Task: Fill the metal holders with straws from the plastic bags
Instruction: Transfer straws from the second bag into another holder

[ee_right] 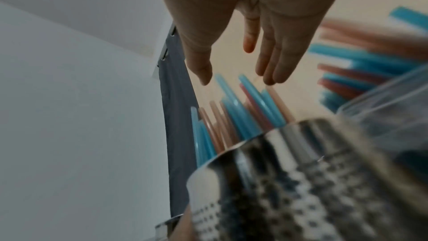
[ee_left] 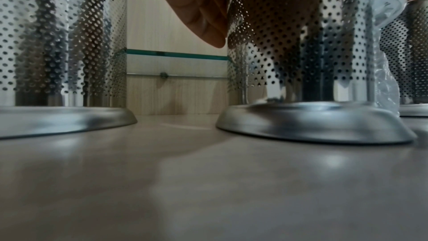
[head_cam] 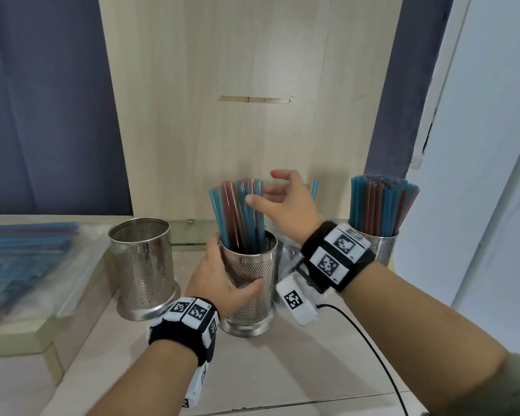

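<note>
At far left a plastic bag of straws (head_cam: pixel 21 253) lies on a raised ledge, beside an empty metal holder (head_cam: pixel 143 265) on the surface (head_cam: pixel 282 364). The left hand (head_cam: pixel 219 280) grips the middle holder (head_cam: pixel 252 283), part-filled with blue and red straws (head_cam: pixel 237 214). The right hand (head_cam: pixel 285 202) hovers by their tops, fingers released, grasping nothing; a full holder (head_cam: pixel 379 247) stands rightmost.

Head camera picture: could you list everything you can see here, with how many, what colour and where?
metal holders: three, silver, on the counter; left empty, middle part-filled, right packed
straws: many, blue and red, standing in the middle and right holders
bag of straws: one, clear, on the raised ledge at left
empty plastic bag: one, clear, between middle and right holders
cable: one, black, across the counter
left hand: grips the middle holder
right hand: open, at the straw tops
</note>
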`<act>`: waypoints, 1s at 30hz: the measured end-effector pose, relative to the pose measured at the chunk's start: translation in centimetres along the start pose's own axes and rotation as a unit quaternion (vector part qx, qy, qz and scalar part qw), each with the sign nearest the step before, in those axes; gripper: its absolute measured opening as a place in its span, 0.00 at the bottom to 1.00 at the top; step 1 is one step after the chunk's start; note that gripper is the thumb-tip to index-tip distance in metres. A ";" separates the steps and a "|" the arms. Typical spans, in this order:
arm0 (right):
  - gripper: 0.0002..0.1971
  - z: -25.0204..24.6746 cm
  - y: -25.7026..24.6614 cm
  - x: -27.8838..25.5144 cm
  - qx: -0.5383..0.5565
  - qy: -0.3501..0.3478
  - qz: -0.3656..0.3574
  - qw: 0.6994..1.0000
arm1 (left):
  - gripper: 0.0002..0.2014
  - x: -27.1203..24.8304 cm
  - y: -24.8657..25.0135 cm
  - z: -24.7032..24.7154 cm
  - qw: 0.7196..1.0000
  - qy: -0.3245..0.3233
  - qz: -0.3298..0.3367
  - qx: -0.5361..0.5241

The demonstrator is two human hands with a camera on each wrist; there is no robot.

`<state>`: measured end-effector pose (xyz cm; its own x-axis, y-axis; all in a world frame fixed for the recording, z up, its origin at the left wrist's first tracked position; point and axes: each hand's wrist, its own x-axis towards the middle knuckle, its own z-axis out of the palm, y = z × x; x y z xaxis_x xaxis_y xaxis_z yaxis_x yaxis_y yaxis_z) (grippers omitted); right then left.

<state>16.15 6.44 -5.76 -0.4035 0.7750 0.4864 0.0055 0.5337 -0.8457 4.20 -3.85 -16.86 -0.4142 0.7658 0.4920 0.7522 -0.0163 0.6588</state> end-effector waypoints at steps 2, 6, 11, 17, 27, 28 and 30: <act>0.31 -1.8 0.5 -1.0 -0.031 0.056 -0.052 0.997 | 0.56 0.0 0.0 0.0 1.000 -0.002 0.002 0.000; 0.44 -5.1 3.4 -2.0 -0.199 0.121 -0.053 0.971 | 0.54 0.0 0.0 0.0 1.000 -0.005 -0.003 0.004; 0.68 -6.3 7.1 -1.3 -0.289 0.014 0.096 0.952 | 0.55 0.0 0.0 0.1 1.000 -0.005 -0.008 0.013; 0.58 -7.1 8.3 -0.5 -0.197 -0.054 0.165 0.965 | 0.55 0.0 0.2 0.0 1.000 -0.002 -0.006 0.003; 0.08 -10.9 6.4 -6.6 -0.231 -0.062 0.075 0.968 | 0.53 0.0 0.7 -0.3 0.999 -0.029 -0.023 0.022; 0.07 -11.6 5.9 -7.5 -0.225 -0.066 0.072 0.969 | 0.54 -0.2 1.0 -0.5 0.999 -0.028 -0.028 0.028; 0.07 -12.7 4.9 -9.4 -0.210 -0.069 0.066 0.973 | 0.59 -0.9 2.0 -0.9 0.995 0.025 -0.037 0.084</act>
<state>31.58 6.06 -11.75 -0.4931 0.8087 0.3206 0.4273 0.5461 -0.7205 5.59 -5.18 -15.45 -0.4945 0.7274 0.4758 0.7915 0.1507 0.5923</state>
